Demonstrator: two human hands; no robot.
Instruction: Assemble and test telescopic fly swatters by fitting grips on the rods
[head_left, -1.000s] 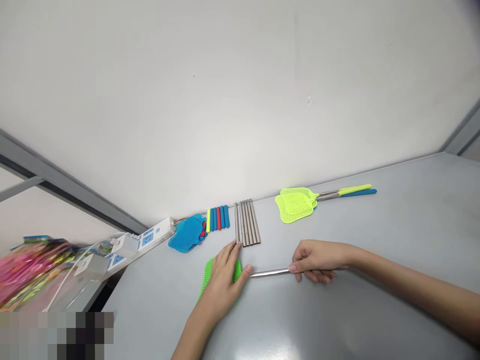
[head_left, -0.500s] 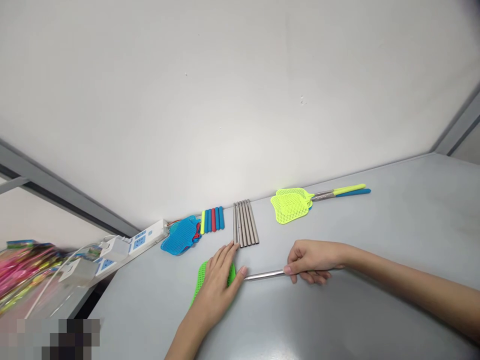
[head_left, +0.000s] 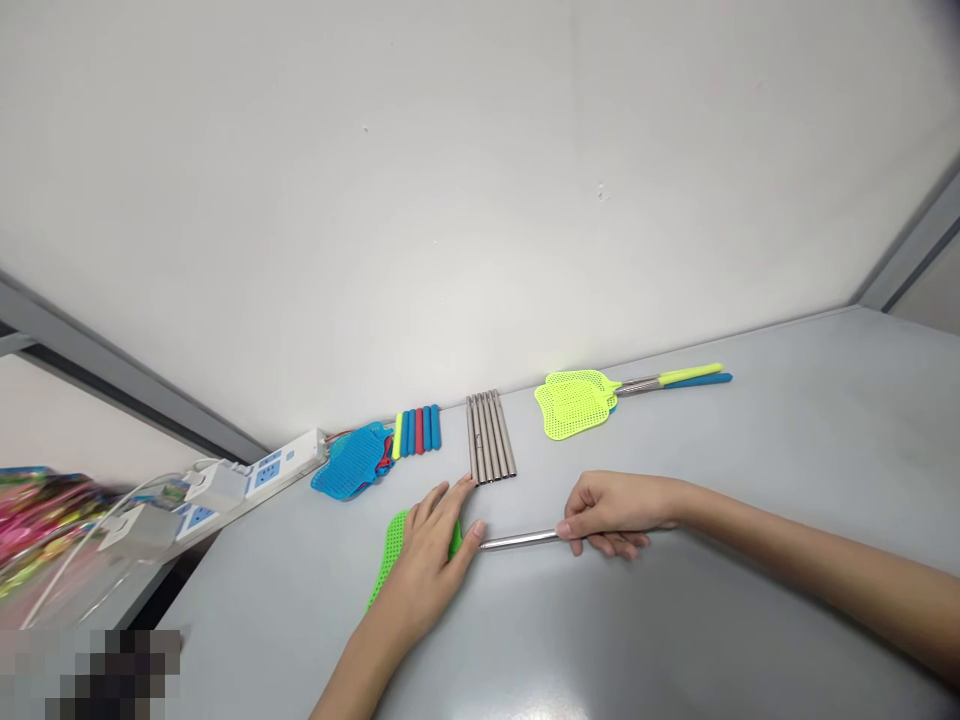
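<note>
My left hand [head_left: 433, 555] lies with fingers stretched out over a green fly swatter head [head_left: 393, 548], covering most of it. Its thumb tip is at the near end of a shiny metal rod [head_left: 521, 540], by the neck of the green head. Whether the rod is seated in that neck is hidden under my hand. My right hand [head_left: 611, 512] pinches the rod's other end between thumb and fingers. Just beyond my left fingertips, several loose metal rods [head_left: 491, 437] lie side by side.
Blue fly swatter heads [head_left: 351, 462], with some red beneath, lie by several coloured handles [head_left: 418, 431]. Yellow fly swatters [head_left: 576, 404] with long handles rest near the wall. A power strip [head_left: 285, 466] with plugged-in adapters runs along the left edge, beside colourful packages [head_left: 52, 540].
The view has shifted slightly, so everything sits a little further left and higher. Both hands keep nearly the same pose on the green swatter head and the metal rod.
</note>
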